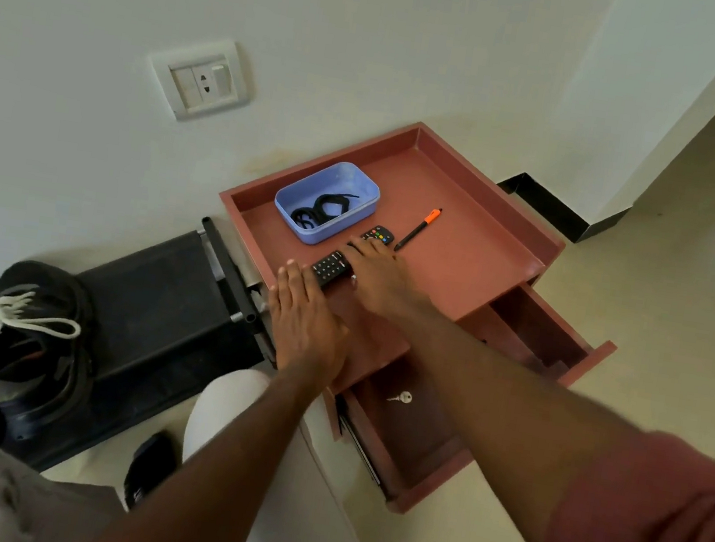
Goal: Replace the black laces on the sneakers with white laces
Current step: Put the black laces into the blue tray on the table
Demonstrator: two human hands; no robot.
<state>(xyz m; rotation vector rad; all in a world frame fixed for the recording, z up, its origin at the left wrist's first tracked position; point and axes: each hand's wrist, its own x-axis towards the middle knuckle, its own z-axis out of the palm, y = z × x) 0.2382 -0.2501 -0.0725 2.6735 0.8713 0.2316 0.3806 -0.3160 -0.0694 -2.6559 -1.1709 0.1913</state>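
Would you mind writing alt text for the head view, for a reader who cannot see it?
Both hands lie flat on a red-brown cabinet top, the right hand over a remote, the left hand beside it. A blue tub there holds black laces, near a pen. Sneakers with white laces sit on a black rack.

Wall [334,28]: pale, plain, with a faint yellowish stain just above the cabinet. White socket plate [201,79] mounted on it, left of centre. Black skirting [548,208] runs along the wall's foot at right. Floor [675,288]: light beige, glossy. Reddish-brown cabinet [476,260] stands against the wall, its top rimmed, its drawer [488,408] pulled out. Black rack [165,317] beside it on the left. Doorway opening at far right.
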